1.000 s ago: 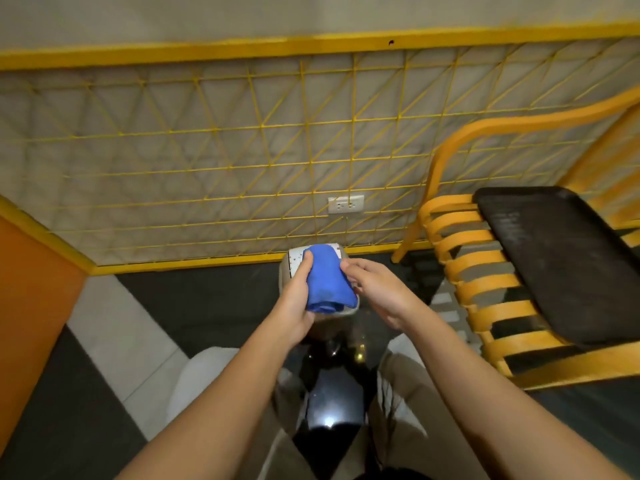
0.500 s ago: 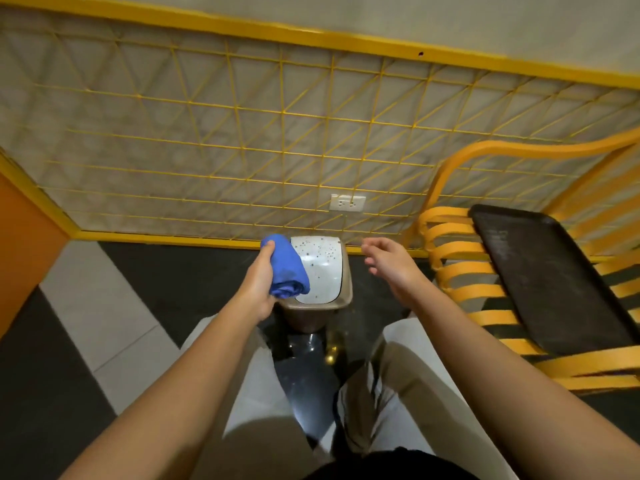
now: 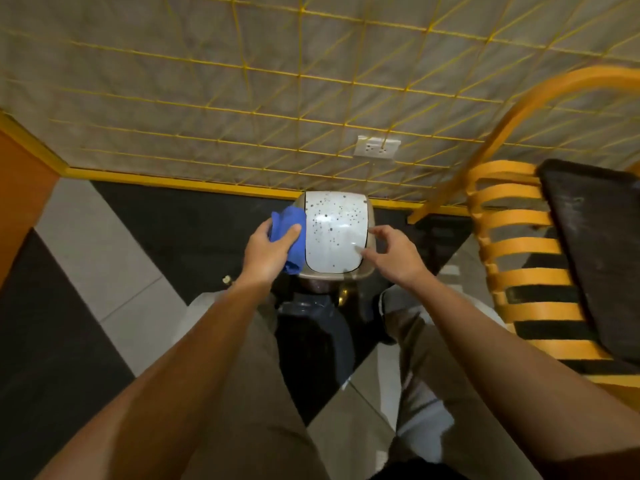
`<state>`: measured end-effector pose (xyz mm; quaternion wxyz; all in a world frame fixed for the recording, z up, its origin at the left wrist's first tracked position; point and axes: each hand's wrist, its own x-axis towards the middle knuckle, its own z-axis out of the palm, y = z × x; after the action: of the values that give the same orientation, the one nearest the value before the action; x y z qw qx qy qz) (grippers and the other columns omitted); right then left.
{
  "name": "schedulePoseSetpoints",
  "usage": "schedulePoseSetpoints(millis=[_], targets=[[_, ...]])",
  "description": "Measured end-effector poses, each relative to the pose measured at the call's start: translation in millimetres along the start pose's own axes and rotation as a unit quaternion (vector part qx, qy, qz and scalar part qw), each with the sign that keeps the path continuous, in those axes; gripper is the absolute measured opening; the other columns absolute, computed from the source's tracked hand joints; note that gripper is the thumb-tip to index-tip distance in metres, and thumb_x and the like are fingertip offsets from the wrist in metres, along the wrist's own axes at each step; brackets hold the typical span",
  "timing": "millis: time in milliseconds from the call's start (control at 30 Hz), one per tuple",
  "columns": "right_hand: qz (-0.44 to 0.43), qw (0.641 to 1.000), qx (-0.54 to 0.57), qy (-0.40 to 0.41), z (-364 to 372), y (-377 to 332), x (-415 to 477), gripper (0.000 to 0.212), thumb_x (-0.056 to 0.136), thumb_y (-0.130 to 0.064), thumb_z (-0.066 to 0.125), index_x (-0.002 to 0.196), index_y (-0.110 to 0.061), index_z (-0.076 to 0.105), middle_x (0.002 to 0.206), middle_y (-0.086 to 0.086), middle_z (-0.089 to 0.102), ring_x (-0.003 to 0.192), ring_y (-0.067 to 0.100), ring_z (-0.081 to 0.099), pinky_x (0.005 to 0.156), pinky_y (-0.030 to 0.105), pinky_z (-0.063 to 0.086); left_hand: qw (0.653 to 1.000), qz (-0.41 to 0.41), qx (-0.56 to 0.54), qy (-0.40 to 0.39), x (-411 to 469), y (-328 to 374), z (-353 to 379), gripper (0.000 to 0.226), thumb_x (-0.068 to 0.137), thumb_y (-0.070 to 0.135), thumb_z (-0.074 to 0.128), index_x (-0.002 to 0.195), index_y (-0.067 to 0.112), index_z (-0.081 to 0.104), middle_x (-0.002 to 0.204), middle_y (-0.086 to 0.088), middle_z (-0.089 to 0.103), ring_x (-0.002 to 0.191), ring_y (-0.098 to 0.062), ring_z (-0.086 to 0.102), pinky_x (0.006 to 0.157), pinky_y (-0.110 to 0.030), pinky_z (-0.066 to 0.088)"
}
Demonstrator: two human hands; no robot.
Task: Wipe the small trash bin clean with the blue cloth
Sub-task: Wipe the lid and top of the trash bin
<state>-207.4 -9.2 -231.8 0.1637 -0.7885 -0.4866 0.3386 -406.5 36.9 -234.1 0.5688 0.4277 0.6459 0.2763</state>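
The small trash bin (image 3: 334, 233) stands on the floor against the wall, its white lid speckled with dark spots. My left hand (image 3: 268, 251) grips the bunched blue cloth (image 3: 289, 233) at the bin's left edge. My right hand (image 3: 391, 254) hovers at the bin's right edge with fingers spread and relaxed, fingertips at or just over the lid's rim; contact is unclear. The bin's body below the lid is mostly hidden.
A yellow slatted chair (image 3: 519, 244) with a dark seat cushion (image 3: 595, 244) stands close on the right. A wall with a yellow grid and an outlet (image 3: 376, 147) is right behind the bin. My knees are just below it on the black and grey tiles.
The right hand let go of the cloth and moved to the bin's right edge. The left hand carried the cloth to the bin's left side. The camera came closer and looks down more steeply.
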Motion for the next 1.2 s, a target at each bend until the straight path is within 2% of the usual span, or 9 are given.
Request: schedulePoseSetpoints(millis=[100, 167, 267, 400, 500, 633, 800, 1067, 1200], targets=[[-0.037, 0.997, -0.065, -0.005, 1.9, 9.0, 27.7, 0.055, 0.084, -0.024, 0.064, 0.135, -0.016, 0.042, 0.139, 0.008, 0.044, 0.13, 0.025, 0.037, 0.111, 0.038, 0.027, 0.998, 0.035, 0.051, 0.026, 26.9, -0.1, 11.5, 0.063, 0.083, 0.031, 0.066, 0.138, 0.014, 0.039, 0.137, -0.007, 0.049, 0.122, -0.024, 0.049, 0.099, -0.034, 0.042], [-0.061, 0.993, -0.103, -0.016, 2.6, 15.6, 48.6, 0.062, 0.083, -0.025, 0.065, 0.139, -0.018, 0.037, 0.144, 0.006, 0.038, 0.133, 0.026, 0.03, 0.111, 0.038, 0.025, 0.992, 0.081, 0.09, 0.043, 44.1, 0.0, 20.8, 0.062, 0.082, 0.029, 0.067, 0.136, 0.013, 0.041, 0.135, -0.008, 0.05, 0.122, -0.023, 0.048, 0.095, -0.026, 0.039], [-0.089, 0.983, -0.161, -0.028, 2.1, 23.8, 80.4, 0.074, 0.082, -0.031, 0.067, 0.144, -0.021, 0.027, 0.151, 0.005, 0.027, 0.138, 0.029, 0.022, 0.112, 0.044, 0.023, 0.98, 0.116, 0.148, 0.063, 69.0, 0.0, 36.8, 0.063, 0.081, 0.03, 0.068, 0.136, 0.017, 0.042, 0.131, -0.008, 0.05, 0.118, -0.021, 0.049, 0.089, -0.022, 0.036], [-0.107, 0.969, -0.218, -0.044, 3.7, 28.4, 111.5, 0.084, 0.08, -0.043, 0.066, 0.147, -0.027, 0.018, 0.155, 0.001, 0.019, 0.14, 0.031, 0.017, 0.111, 0.049, 0.023, 0.952, 0.199, 0.214, 0.094, 91.7, -3.2, 56.6, 0.059, 0.077, 0.027, 0.072, 0.13, 0.014, 0.05, 0.117, -0.013, 0.052, 0.104, -0.024, 0.054, 0.092, -0.03, 0.044], [-0.12, 0.959, -0.25, -0.059, 9.1, 35.3, 125.0, 0.084, 0.08, -0.05, 0.063, 0.147, -0.032, 0.017, 0.157, -0.001, 0.017, 0.141, 0.031, 0.014, 0.113, 0.048, 0.019, 0.942, 0.207, 0.241, 0.107, 107.4, -7.1, 65.4, 0.057, 0.077, 0.029, 0.071, 0.129, 0.015, 0.052, 0.112, -0.011, 0.051, 0.097, -0.021, 0.054, 0.087, -0.028, 0.044], [-0.125, 0.957, -0.254, -0.064, 12.7, 43.5, 129.8, 0.08, 0.082, -0.047, 0.062, 0.147, -0.034, 0.017, 0.157, -0.004, 0.017, 0.142, 0.03, 0.013, 0.115, 0.047, 0.013, 0.937, 0.219, 0.255, 0.092, 114.9, -11.8, 70.4, 0.055, 0.079, 0.031, 0.07, 0.129, 0.016, 0.053, 0.11, -0.007, 0.051, 0.091, -0.015, 0.05, 0.085, -0.031, 0.047], [-0.132, 0.958, -0.251, -0.048, 18.2, 45.5, 130.3, 0.08, 0.082, -0.043, 0.064, 0.146, -0.033, 0.019, 0.157, -0.003, 0.019, 0.142, 0.029, 0.016, 0.116, 0.047, 0.015, 0.91, 0.286, 0.301, 0.024, 108.2, -18.5, 76.1, 0.049, 0.078, 0.029, 0.071, 0.122, 0.013, 0.058, 0.112, -0.012, 0.055, 0.1, -0.024, 0.055, 0.086, -0.028, 0.042], [-0.131, 0.96, -0.241, -0.052, 16.1, 47.7, 131.4, 0.079, 0.081, -0.045, 0.064, 0.146, -0.035, 0.019, 0.156, -0.006, 0.019, 0.141, 0.029, 0.016, 0.117, 0.049, 0.012, 0.933, 0.202, 0.256, 0.15, 119.2, -19.0, 64.9, 0.052, 0.079, 0.03, 0.068, 0.127, 0.017, 0.053, 0.113, -0.008, 0.052, 0.101, -0.023, 0.053, 0.089, -0.037, 0.046], [-0.126, 0.96, -0.244, -0.049, 17.8, 48.0, 132.4, 0.08, 0.08, -0.045, 0.065, 0.146, -0.036, 0.019, 0.156, -0.006, 0.02, 0.141, 0.028, 0.017, 0.117, 0.049, 0.013, 0.924, 0.241, 0.289, 0.073, 112.7, -21.2, 72.7, 0.05, 0.079, 0.032, 0.069, 0.125, 0.016, 0.055, 0.115, -0.009, 0.052, 0.1, -0.022, 0.053, 0.088, -0.028, 0.043]])
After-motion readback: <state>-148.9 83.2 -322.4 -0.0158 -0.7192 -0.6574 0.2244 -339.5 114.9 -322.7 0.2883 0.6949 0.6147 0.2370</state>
